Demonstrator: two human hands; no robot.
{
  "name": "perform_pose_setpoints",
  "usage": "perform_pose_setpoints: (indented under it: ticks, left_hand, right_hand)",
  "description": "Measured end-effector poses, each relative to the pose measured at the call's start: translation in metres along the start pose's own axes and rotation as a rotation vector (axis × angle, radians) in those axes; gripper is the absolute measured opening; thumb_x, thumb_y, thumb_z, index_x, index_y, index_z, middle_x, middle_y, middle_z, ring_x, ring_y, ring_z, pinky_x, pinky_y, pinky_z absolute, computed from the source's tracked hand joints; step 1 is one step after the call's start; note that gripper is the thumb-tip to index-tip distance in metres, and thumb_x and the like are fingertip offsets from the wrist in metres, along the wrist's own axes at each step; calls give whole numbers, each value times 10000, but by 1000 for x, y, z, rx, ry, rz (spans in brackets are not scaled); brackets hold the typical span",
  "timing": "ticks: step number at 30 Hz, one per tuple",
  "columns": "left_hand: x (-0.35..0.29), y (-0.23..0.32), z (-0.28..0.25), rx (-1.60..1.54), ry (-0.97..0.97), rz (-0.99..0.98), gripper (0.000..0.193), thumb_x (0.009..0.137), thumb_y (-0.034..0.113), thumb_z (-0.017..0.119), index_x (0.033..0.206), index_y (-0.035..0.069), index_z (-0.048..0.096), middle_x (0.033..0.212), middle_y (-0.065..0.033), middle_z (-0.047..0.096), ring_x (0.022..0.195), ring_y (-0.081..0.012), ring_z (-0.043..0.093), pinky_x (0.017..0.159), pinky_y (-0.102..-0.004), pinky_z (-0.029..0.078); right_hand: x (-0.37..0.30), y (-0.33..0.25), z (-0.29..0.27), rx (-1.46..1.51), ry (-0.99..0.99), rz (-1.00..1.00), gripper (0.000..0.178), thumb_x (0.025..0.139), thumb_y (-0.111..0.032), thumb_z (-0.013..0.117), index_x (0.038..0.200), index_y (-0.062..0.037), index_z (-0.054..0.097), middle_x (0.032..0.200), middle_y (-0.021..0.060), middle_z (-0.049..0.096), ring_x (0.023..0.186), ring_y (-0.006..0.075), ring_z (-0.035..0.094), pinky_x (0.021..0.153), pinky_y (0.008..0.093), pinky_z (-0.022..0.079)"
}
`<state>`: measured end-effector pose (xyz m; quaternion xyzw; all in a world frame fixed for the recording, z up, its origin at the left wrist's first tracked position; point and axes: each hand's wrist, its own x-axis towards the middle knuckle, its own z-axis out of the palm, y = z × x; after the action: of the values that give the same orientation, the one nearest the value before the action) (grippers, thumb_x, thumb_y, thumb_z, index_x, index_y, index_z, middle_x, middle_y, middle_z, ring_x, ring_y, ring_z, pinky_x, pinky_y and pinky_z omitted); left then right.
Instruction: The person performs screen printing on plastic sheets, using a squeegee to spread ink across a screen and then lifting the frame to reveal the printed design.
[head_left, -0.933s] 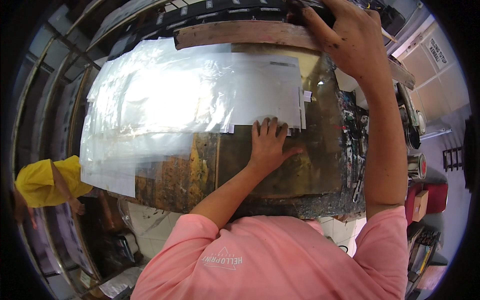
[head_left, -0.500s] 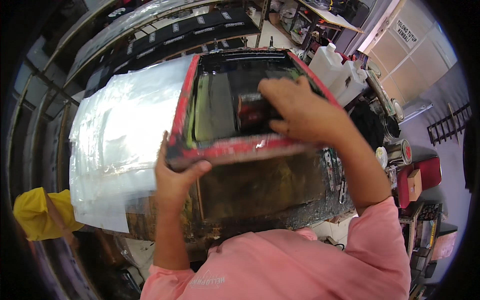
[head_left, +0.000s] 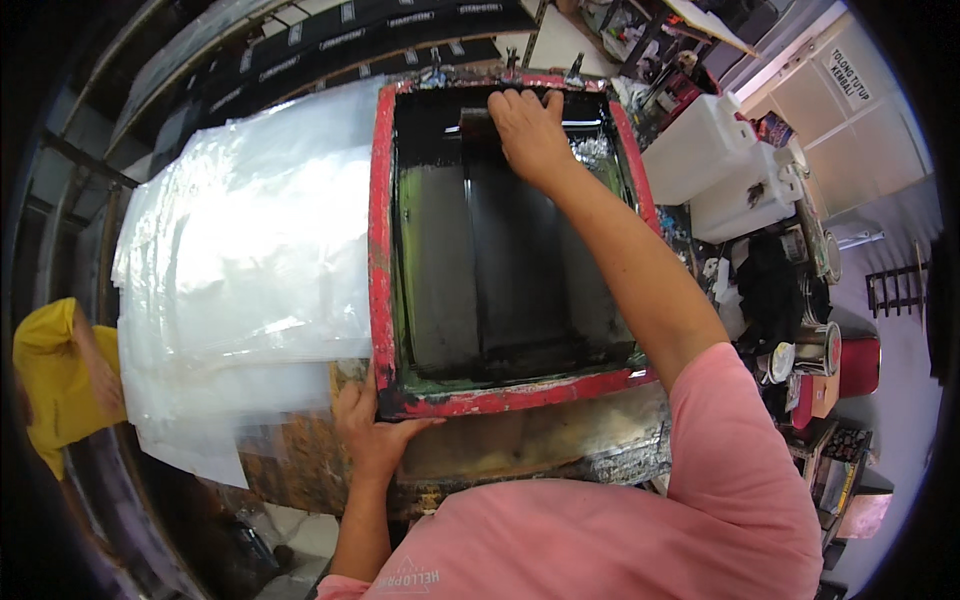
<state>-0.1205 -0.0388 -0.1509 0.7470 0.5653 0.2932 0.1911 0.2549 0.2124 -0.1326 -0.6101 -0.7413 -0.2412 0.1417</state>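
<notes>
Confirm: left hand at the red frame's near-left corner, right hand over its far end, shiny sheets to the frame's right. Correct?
One slip: the shiny sheets lie left of the red frame, as the head view shows. The left hand and right hand are where you say.

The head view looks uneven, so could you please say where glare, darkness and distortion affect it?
Head view: white glare washes out the plastic sheets; head view: the squeegee nearly merges with the dark screen; head view: the red frame's left edge bows, and the picture's corners go black.
</notes>
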Motion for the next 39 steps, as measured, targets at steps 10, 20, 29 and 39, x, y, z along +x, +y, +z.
perform_pose_setpoints:
  ticks: [10, 20, 29, 39]
  left_hand:
    - [-3, -5, 0, 16, -4, 37, 1063, 472, 468, 1039, 1352, -17, 695, 858, -105, 550, 792, -300, 569, 742, -427, 484]
    - [-1, 0, -7, -291, 59, 2, 1010, 559, 385, 1059, 1403, -9, 670, 1181, -151, 714, 1073, -290, 693, 984, -406, 547]
    - [65, 35, -25, -363, 195, 169, 1087, 829, 514, 901, 1633, 5, 376, 1472, -216, 550, 1386, -367, 512, 1194, -512, 368]
    - [120, 33, -23, 137, 222, 53, 874, 930, 488, 804, 1503, -108, 519, 1553, -255, 561, 1537, -394, 433, 1281, -677, -50]
  right_hand:
    - [-120, -82, -115, 77, -221, 20, 245, 890, -55, 615, 1127, -99, 568, 1045, 67, 579, 1050, 272, 606, 1012, 569, 400]
    - [-162, -108, -235, 307, -235, 67, 417, 825, -271, 804, 1112, -79, 569, 1066, 104, 581, 1088, 319, 587, 998, 558, 358]
    - [-56, -75, -321, 59, 155, 39, 364, 901, -400, 705, 1032, -76, 603, 970, 125, 623, 988, 347, 620, 971, 555, 366]
    - [9, 6, -335, -116, 151, -405, 418, 994, 21, 581, 1410, -16, 598, 1339, 262, 662, 1147, 461, 673, 952, 517, 525]
